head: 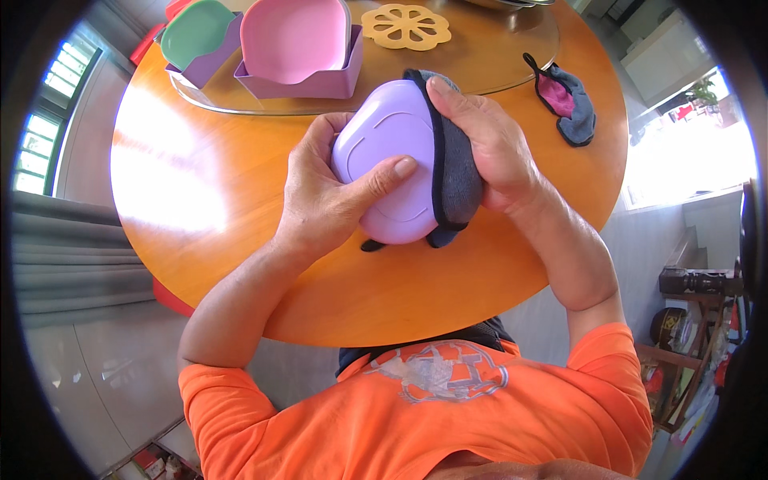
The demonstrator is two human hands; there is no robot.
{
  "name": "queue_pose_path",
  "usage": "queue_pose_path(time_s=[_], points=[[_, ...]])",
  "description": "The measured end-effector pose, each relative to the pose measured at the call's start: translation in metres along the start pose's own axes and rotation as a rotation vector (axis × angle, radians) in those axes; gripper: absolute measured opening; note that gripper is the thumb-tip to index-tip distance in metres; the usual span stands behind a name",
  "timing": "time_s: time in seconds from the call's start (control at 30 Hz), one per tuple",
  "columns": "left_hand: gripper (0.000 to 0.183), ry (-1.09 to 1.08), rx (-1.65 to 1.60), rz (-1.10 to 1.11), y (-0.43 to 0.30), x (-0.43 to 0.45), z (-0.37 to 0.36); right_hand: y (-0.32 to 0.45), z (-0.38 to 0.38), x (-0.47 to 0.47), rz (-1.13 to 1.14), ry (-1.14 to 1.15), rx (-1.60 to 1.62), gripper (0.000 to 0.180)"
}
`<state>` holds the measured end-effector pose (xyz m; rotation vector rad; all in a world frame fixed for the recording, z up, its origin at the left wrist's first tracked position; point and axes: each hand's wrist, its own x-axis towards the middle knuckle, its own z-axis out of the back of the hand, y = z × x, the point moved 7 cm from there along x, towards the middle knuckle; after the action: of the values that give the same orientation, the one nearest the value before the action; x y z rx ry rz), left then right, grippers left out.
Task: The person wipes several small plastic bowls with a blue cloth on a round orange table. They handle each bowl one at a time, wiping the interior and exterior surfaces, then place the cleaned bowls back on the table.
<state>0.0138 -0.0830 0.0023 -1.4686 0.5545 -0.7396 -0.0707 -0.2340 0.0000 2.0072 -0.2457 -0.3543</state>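
Above the table's near half, my left hand [327,189] grips a purple plastic dish [390,144], its thumb lying across the underside. The dish is tilted so that its base, marked with short raised curved lines, faces me. My right hand [489,138] presses a grey-blue cloth with black edging [459,174] around the dish's right rim. The thumb rests on the cloth near the top edge, while the other fingers are hidden behind. Below the dish a black loop [372,245] and a corner of cloth hang out.
The round wooden table [336,306] carries a glass turntable [222,110]. On the glass stand a purple holder [300,87] with pink dishes [294,36], a green dish [197,33] in another holder, and a yellow flower-shaped trivet [406,27]. A second cloth [567,102], grey-blue and pink, lies at right.
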Motion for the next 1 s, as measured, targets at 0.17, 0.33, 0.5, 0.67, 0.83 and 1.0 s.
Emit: queue_pose_path(time_s=[0.17,0.33,0.5,0.67,0.83,1.0], points=[[0.065,0.029,-0.270,0.014,0.009,0.003,0.001,0.003,0.011,0.006,0.022,-0.112,0.022,0.045],[0.036,0.139,-0.751,0.136,0.015,0.007,0.000,0.007,0.025,0.008,0.143,-0.276,0.013,0.042],[0.033,0.153,-0.828,0.121,0.016,0.010,0.005,0.046,0.017,-0.020,0.745,-0.274,-0.607,0.039],[0.035,0.117,-0.898,0.119,0.013,0.013,0.007,0.051,0.002,-0.069,1.878,-0.439,-1.219,0.027],[0.043,0.265,-1.107,0.148,0.009,0.012,0.001,0.015,-0.044,-0.054,1.142,0.346,-1.442,0.066],[0.057,0.326,-1.115,0.231,0.006,0.001,0.001,0.001,-0.066,-0.044,1.174,0.261,-1.620,0.048]])
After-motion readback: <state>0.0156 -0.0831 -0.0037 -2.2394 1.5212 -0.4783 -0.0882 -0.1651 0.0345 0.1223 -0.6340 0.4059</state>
